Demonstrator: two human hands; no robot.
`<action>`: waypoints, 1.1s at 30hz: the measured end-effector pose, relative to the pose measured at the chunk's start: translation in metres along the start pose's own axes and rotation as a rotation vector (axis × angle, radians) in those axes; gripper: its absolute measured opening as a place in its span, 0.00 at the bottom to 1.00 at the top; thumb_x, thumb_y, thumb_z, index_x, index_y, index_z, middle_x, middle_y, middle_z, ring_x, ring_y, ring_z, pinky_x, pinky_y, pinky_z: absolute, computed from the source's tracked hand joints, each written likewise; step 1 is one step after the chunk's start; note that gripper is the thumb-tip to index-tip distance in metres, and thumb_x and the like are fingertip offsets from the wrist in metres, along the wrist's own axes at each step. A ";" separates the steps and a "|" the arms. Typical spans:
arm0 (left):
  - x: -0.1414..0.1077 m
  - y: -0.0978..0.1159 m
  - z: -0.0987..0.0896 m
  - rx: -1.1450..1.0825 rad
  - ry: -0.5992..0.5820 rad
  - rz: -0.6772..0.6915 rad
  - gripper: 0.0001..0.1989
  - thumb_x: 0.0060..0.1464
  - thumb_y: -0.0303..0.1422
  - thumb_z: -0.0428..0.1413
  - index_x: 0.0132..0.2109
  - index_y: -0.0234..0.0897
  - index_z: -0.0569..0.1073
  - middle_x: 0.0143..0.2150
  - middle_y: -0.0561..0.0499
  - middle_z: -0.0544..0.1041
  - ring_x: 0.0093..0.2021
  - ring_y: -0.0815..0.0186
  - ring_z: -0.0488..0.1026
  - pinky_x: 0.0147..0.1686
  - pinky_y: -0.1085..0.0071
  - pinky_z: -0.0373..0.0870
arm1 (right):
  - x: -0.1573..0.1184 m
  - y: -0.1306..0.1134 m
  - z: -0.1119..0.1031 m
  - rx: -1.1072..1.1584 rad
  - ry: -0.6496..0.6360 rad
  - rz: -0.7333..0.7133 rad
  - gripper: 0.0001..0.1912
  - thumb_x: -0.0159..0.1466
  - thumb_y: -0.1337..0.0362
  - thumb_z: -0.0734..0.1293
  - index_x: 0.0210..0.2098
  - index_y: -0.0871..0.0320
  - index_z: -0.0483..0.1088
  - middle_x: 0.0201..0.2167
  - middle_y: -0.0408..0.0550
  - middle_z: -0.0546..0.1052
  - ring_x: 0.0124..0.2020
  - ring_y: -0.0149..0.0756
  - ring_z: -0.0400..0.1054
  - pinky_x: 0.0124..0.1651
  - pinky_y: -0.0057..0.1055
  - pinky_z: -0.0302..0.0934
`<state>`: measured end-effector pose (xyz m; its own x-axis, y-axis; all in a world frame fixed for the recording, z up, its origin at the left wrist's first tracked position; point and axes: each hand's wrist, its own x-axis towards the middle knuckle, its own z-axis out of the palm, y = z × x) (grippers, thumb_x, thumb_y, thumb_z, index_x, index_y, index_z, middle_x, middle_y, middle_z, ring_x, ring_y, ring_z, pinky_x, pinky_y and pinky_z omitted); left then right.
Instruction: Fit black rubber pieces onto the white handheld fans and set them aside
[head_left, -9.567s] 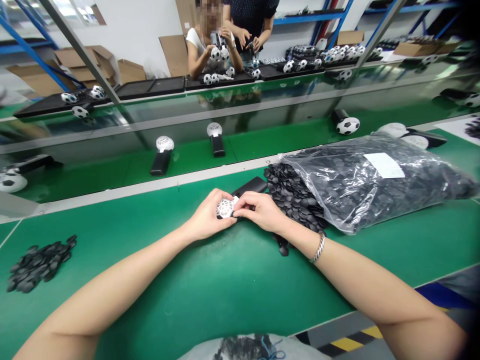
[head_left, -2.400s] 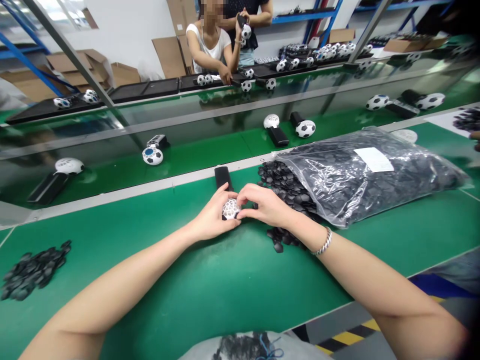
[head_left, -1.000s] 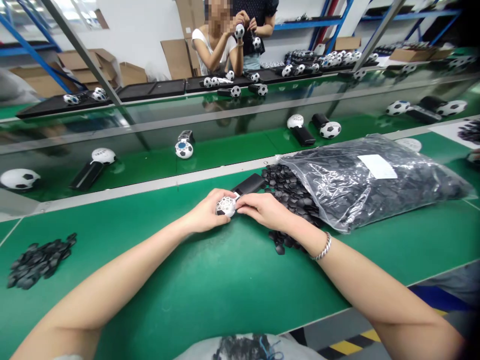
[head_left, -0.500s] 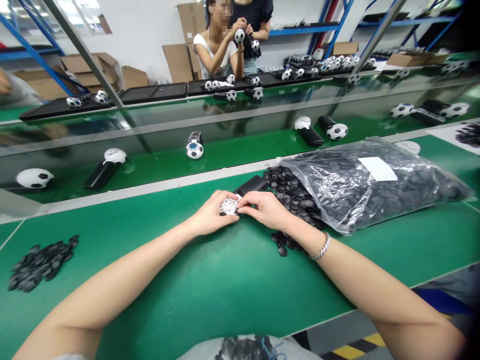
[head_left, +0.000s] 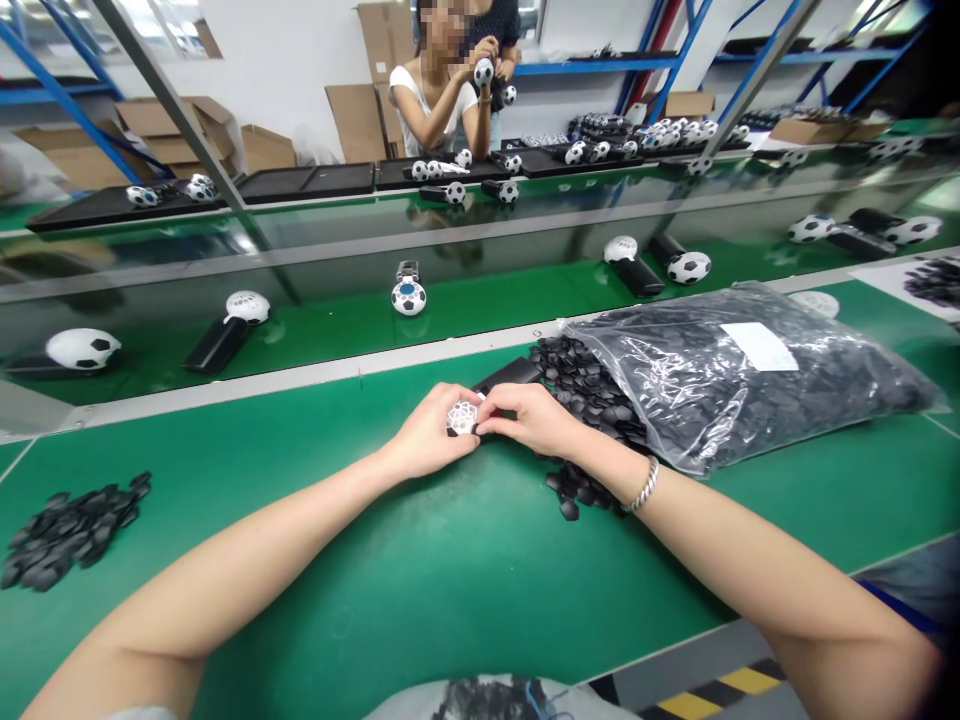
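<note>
A white soccer-ball-shaped device (head_left: 461,417) with black patches and a black handle (head_left: 512,374) lies low over the green bench. My left hand (head_left: 435,432) is closed around the ball end, thumb in front and fingers behind. At the ball's right side my right hand (head_left: 525,412) pinches with thumb and fingertips; whatever is between them is too small to make out. Right beside that hand, loose black patch pieces (head_left: 589,385) spill from a clear plastic bag (head_left: 690,400). Another pile of black pieces (head_left: 71,530) rests on the bench at the left.
Beyond the bench's metal edge (head_left: 315,372), a green conveyor (head_left: 330,325) carries several ball devices, one being a white ball with a blue disc (head_left: 409,296). Across it, a co-worker (head_left: 442,100) holds a ball device, and another person stands behind. Black trays (head_left: 300,187) line the far side.
Devices on the conveyor have shifted slightly right in view. Both my hands stay at the ball with almost the same grip; the co-worker still holds a ball device up.
</note>
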<state>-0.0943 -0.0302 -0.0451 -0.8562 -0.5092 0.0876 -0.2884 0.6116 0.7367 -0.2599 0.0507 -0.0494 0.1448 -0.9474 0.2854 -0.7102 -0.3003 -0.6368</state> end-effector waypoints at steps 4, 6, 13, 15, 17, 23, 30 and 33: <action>-0.001 0.002 -0.001 -0.011 -0.005 -0.012 0.16 0.45 0.31 0.54 0.44 0.39 0.66 0.45 0.49 0.66 0.48 0.62 0.63 0.49 0.65 0.61 | 0.003 -0.001 -0.004 0.017 -0.014 0.068 0.04 0.54 0.66 0.68 0.27 0.60 0.70 0.26 0.42 0.72 0.28 0.26 0.64 0.32 0.21 0.55; -0.001 0.002 -0.002 -0.016 -0.009 0.002 0.15 0.45 0.31 0.54 0.44 0.39 0.66 0.45 0.49 0.66 0.48 0.62 0.63 0.49 0.65 0.61 | 0.005 0.000 -0.005 0.033 -0.029 0.083 0.05 0.54 0.65 0.68 0.27 0.60 0.70 0.25 0.41 0.72 0.27 0.25 0.63 0.31 0.21 0.55; -0.003 0.000 0.011 -0.003 0.111 0.033 0.14 0.44 0.28 0.53 0.42 0.38 0.67 0.43 0.49 0.67 0.47 0.62 0.64 0.48 0.65 0.61 | 0.007 0.006 0.002 0.008 -0.035 0.097 0.07 0.55 0.61 0.67 0.27 0.59 0.68 0.25 0.40 0.71 0.26 0.24 0.63 0.31 0.21 0.55; -0.004 -0.002 0.010 -0.031 0.137 0.051 0.14 0.43 0.27 0.53 0.41 0.38 0.67 0.44 0.49 0.67 0.47 0.63 0.65 0.49 0.66 0.61 | 0.004 0.005 0.000 -0.001 -0.011 0.087 0.08 0.56 0.60 0.67 0.29 0.59 0.67 0.27 0.40 0.70 0.27 0.25 0.63 0.31 0.21 0.56; -0.002 -0.010 -0.001 -0.062 0.180 0.062 0.16 0.42 0.26 0.54 0.42 0.39 0.67 0.45 0.50 0.67 0.47 0.63 0.66 0.48 0.67 0.62 | -0.002 0.004 -0.008 -0.056 0.055 0.083 0.11 0.56 0.57 0.66 0.32 0.59 0.66 0.30 0.43 0.70 0.29 0.27 0.64 0.33 0.23 0.58; 0.041 -0.075 -0.075 0.225 0.636 -0.144 0.18 0.42 0.31 0.56 0.43 0.37 0.66 0.45 0.47 0.66 0.45 0.60 0.66 0.47 0.63 0.63 | -0.033 0.023 -0.035 -0.572 0.085 0.235 0.12 0.59 0.59 0.63 0.39 0.59 0.69 0.38 0.50 0.71 0.42 0.40 0.63 0.45 0.36 0.59; 0.112 -0.108 -0.090 0.552 0.610 -0.245 0.26 0.41 0.38 0.58 0.49 0.37 0.65 0.56 0.41 0.56 0.58 0.47 0.49 0.56 0.52 0.49 | -0.038 0.028 -0.033 -0.682 -0.142 0.269 0.10 0.62 0.63 0.59 0.35 0.58 0.71 0.33 0.49 0.72 0.38 0.36 0.65 0.41 0.31 0.60; 0.148 -0.092 -0.065 0.544 0.541 -0.121 0.37 0.39 0.44 0.59 0.57 0.42 0.57 0.59 0.42 0.50 0.60 0.46 0.46 0.56 0.53 0.48 | -0.033 0.025 -0.037 -0.722 -0.224 0.255 0.09 0.62 0.66 0.59 0.31 0.60 0.70 0.29 0.48 0.71 0.34 0.35 0.65 0.37 0.29 0.58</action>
<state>-0.1668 -0.2016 -0.0562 -0.5172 -0.7306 0.4459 -0.6563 0.6729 0.3413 -0.3076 0.0783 -0.0479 -0.0014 -1.0000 -0.0057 -0.9998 0.0015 -0.0195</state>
